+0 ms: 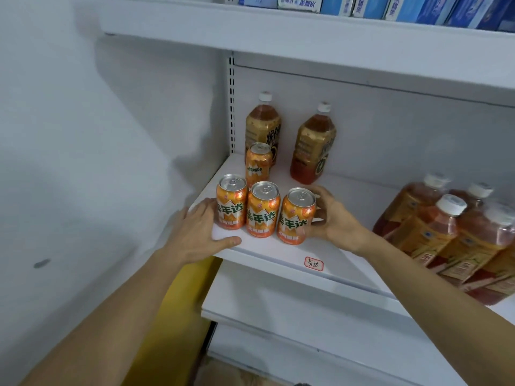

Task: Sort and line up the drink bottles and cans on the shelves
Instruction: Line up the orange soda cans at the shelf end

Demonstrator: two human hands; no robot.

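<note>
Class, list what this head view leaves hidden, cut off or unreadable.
- Fourth can: lower part hidden by front cans.
- Left bottle: base behind that can.
- Right-hand bottles: cut off by frame edge, blurred.
- Shelf label: too small to read.
- Right hand: fingers partly behind right can.

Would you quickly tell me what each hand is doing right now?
Left hand: open, fingers flat against the leftmost can.
Right hand: gripping the rightmost can.

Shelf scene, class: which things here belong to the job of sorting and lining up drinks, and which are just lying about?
Belong to the job:
front row of orange cans
orange can behind
two brown tea bottles
cluster of bottles
left hand, flat beside the row
right hand, gripping the end can

Just lying about:
blue boxes
red-edged shelf label
</note>
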